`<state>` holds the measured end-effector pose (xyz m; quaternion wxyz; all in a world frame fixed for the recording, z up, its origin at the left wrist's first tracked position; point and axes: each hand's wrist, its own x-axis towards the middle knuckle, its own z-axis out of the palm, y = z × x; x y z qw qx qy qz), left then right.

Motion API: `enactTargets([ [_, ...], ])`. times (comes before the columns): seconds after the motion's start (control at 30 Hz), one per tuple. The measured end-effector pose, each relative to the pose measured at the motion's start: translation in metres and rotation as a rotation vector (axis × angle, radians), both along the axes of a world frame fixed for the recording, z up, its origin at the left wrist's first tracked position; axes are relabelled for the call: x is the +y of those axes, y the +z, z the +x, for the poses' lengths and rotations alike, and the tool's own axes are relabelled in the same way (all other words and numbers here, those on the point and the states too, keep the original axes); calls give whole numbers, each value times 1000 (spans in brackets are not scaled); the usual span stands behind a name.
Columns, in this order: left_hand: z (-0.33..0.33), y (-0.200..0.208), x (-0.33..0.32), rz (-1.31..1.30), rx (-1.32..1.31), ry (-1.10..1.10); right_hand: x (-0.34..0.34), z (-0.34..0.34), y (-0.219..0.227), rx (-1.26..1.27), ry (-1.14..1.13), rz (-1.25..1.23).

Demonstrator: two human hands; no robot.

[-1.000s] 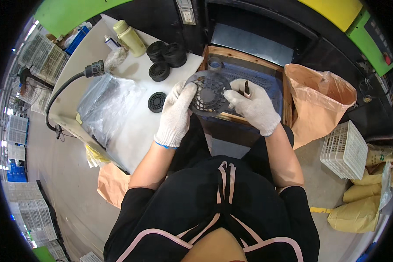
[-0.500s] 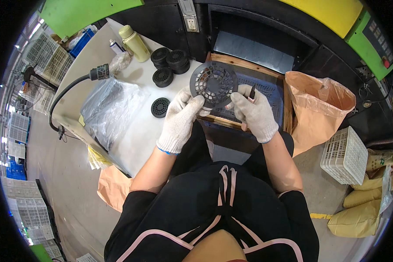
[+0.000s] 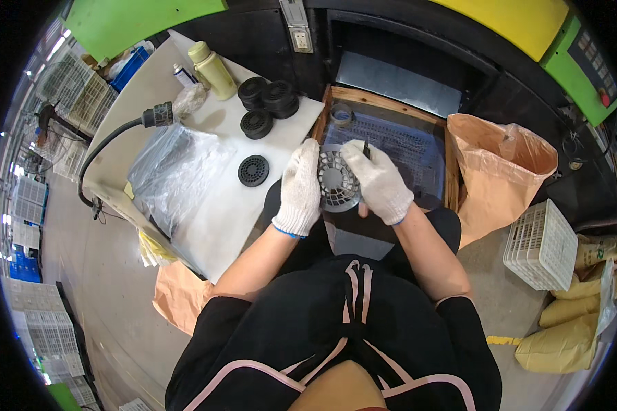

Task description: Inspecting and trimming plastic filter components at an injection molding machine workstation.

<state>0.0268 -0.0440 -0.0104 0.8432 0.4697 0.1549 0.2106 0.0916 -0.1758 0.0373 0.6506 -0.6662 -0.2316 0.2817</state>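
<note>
From my end: L hand point(image 3: 301, 188) & R hand point(image 3: 378, 181) curl partly closed on opp. edges of the round grille point(image 3: 334, 179), just R of counter point(image 3: 209, 229); R hand also grips thin dk tool point(image 3: 367, 148). On counter: lone blk disc point(image 3: 253, 170), blk stacks point(image 3: 279, 99) farther, bottle point(image 3: 214, 74) nr far edge.

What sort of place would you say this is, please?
Probably a factory workshop: the green control panel, the piled yellow sacks, and the black slotted discs stacked on the white worktable point to it.
</note>
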Motion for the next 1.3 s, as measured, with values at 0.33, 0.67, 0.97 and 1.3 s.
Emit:
enactTargets([
  [0.33, 20, -68, 53, 313, 159, 33, -11, 7, -53, 258, 52, -85],
  [0.67, -20, -134, 224, 1411, 979, 117, -72, -29, -186, 891, -119, 54],
  [0.97, 24, -112, 168, 1394, 343, 241, -74, 35, -150, 465, -156, -177],
  [1.3, 32, -119, 82, 1773, 442, -521, -97, 120, -184, 206, -197, -505],
])
